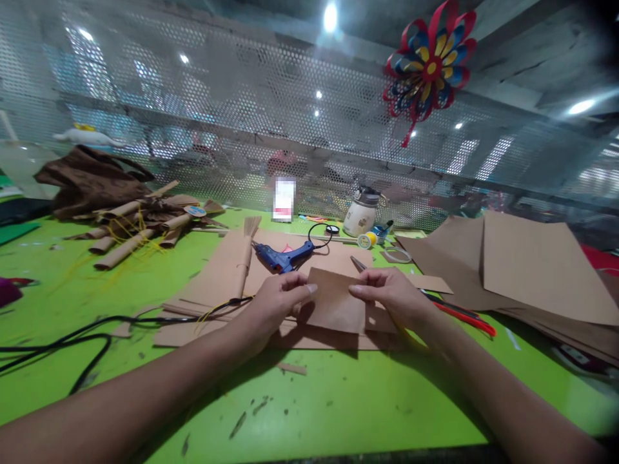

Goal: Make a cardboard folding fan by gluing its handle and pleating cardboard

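Observation:
A small rectangular piece of brown kraft paper (336,301) is held up above the work surface. My left hand (283,299) pinches its left edge between thumb and fingers. At its upper right edge, my right hand (387,290) grips it, thumb on the near face. A pointed metal tip (358,263), like scissor blades, juts out past my right fingers; a bit of yellow shows under that hand, and the rest is hidden. Beneath lie stacked kraft sheets (203,283). Just behind my hands rests a blue hot glue gun (283,256), beside a rolled paper piece with a fringed end (245,258).
Paper rolls with yellow string (130,241) and a brown bag (91,180) lie left. Black cable (120,319) crosses the green table (290,412). Large kraft sheets (541,270) and a red-handled tool (469,319) lie right. A white jar (360,212) and yellow spool (366,240) stand behind.

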`<state>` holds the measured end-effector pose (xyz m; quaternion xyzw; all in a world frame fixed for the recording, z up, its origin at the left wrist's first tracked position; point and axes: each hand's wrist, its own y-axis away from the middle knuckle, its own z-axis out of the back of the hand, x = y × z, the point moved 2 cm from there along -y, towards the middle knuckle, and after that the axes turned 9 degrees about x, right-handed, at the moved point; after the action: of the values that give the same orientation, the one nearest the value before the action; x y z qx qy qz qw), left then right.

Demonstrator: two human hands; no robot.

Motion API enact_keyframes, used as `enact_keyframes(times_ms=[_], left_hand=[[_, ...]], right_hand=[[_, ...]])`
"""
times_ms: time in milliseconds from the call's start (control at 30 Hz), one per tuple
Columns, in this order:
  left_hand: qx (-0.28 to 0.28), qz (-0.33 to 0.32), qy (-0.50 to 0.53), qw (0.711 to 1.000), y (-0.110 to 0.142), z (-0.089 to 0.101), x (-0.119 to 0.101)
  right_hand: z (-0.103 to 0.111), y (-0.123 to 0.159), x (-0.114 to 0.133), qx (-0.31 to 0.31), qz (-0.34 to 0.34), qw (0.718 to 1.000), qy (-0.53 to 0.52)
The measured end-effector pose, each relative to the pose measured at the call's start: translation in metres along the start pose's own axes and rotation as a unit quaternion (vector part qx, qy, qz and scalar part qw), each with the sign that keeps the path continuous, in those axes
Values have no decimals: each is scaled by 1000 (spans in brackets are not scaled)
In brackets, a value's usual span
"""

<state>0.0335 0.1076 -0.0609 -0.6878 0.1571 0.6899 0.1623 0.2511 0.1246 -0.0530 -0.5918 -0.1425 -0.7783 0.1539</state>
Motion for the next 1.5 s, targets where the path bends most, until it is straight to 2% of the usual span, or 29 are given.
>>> enact_keyframes(times_ms=[67,167,267,367,433,500,633,733,867,1000,1167,1367,1500], left_hand=[[-22,-3,6,1000,-4,1,4],[-16,0,-59,998,-10,3,13],[-11,-2,-155,988,-12,4,18],[-27,-25,-235,971,-11,6,15],[-30,-56,-306,950,-11,7,13],[-23,-86,-382,920,-12,7,12],[1,-100,-478,873,-15,7,16],[1,-102,-494,864,-16,6,18],[2,-102,-481,871,-15,6,18],[8,-112,-493,863,-16,7,18],[12,-114,-522,845,-17,9,20],[24,-119,-554,824,-17,7,21],[26,-127,-571,811,-17,5,21]], right_hand=[[-4,0,-2,26,-14,1000,9],[-11,-1,-9,61,-23,998,6],[-14,-1,-15,52,-27,998,18],[-12,-3,-16,19,12,993,117],[-10,-4,-13,-1,64,974,218],[-10,-5,-10,8,105,952,289],[-11,-6,-9,37,121,935,330],[-13,-5,-9,36,115,937,327],[-18,-3,-7,35,102,942,318],[-20,-4,-8,36,123,939,318],[-21,-6,-10,32,154,926,344],[-24,-6,-13,36,212,890,402],[-24,-7,-15,51,221,888,399]])
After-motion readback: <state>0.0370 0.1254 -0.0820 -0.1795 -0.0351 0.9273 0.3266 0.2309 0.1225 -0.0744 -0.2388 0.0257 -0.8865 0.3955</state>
